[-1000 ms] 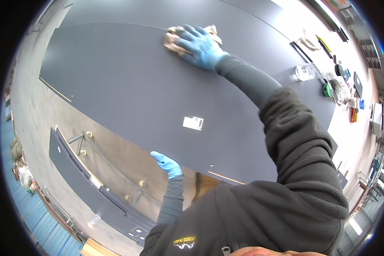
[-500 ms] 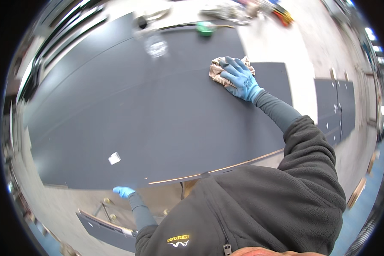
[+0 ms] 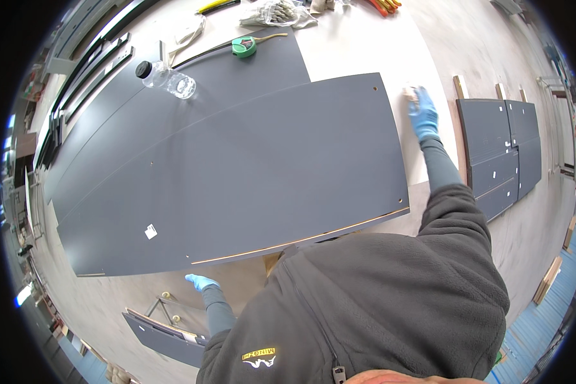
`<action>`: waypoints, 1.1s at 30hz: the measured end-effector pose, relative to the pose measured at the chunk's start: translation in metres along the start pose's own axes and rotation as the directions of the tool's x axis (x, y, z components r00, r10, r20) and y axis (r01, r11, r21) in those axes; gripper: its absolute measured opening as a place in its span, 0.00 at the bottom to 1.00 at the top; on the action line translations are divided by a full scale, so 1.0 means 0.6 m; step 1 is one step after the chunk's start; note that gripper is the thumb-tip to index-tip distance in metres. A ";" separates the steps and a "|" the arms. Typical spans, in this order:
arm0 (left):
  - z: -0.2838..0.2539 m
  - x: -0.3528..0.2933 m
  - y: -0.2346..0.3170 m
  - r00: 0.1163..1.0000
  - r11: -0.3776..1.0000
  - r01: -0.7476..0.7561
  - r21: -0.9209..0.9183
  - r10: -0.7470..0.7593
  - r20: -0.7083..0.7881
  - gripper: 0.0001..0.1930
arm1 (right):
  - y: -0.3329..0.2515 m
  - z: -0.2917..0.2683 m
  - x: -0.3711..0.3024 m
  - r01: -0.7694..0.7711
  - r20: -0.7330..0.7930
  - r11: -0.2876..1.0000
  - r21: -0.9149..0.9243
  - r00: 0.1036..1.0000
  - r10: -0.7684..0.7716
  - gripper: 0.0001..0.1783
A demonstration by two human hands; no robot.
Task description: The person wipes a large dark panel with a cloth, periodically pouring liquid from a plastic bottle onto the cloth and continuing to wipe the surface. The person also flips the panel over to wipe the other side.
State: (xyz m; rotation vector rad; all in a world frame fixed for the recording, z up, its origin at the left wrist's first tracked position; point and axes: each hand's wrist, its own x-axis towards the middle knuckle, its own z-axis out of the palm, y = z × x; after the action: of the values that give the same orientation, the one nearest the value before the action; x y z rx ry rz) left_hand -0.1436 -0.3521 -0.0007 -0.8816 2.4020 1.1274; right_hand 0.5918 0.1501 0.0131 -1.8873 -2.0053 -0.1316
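A long dark grey panel [image 3: 269, 147] lies in front of me, with small holes near its right end and a bare brown strip along its near edge. Beyond that right end my right hand [image 3: 424, 115], in a blue glove, is over the white tabletop [image 3: 371, 38], closed on a crumpled beige cloth [image 3: 411, 95], which is mostly hidden by the fingers. Just off the panel's near edge, my gloved left hand [image 3: 202, 282] holds nothing, its fingers stretched out to the left. A small white sticker [image 3: 150, 232] is on the panel's left part.
A clear bottle [image 3: 173, 83] with a black cap lies on the far panels, by a green tape measure [image 3: 243, 47]. Behind are a bag of small parts [image 3: 278, 13] and orange-handled tools [image 3: 385, 6]. More grey panels [image 3: 493, 147] are stacked at right; a panel cart [image 3: 163, 336] stands near left.
My right hand has moved right with the cloth, from the panel's surface to past its right end. My head view has shifted, so bottle and tape measure appear further left. My left hand stays near the edge.
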 end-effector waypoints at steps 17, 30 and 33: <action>0.002 -0.014 -0.135 0.960 0.956 -0.279 0.091 0.276 0.045 0.38 | -0.232 -0.076 0.119 -0.365 0.242 0.275 0.889 0.887 0.394 0.26; 0.127 -0.488 0.059 0.097 0.134 -0.963 -0.234 0.982 0.163 0.28 | -0.347 -0.176 -0.017 -0.706 0.563 -0.548 0.448 0.699 -0.441 0.39; 0.095 -0.570 0.080 -0.106 -0.059 -0.947 -0.315 0.985 0.133 0.33 | -0.432 -0.161 -0.099 -0.818 0.735 -0.240 0.522 0.575 -0.359 0.41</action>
State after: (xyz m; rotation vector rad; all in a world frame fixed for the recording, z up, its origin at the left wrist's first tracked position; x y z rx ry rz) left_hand 0.0827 -0.1511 0.1746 1.5028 2.3992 1.5924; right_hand 0.3601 0.0391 0.1313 -0.9617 -0.7524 2.1573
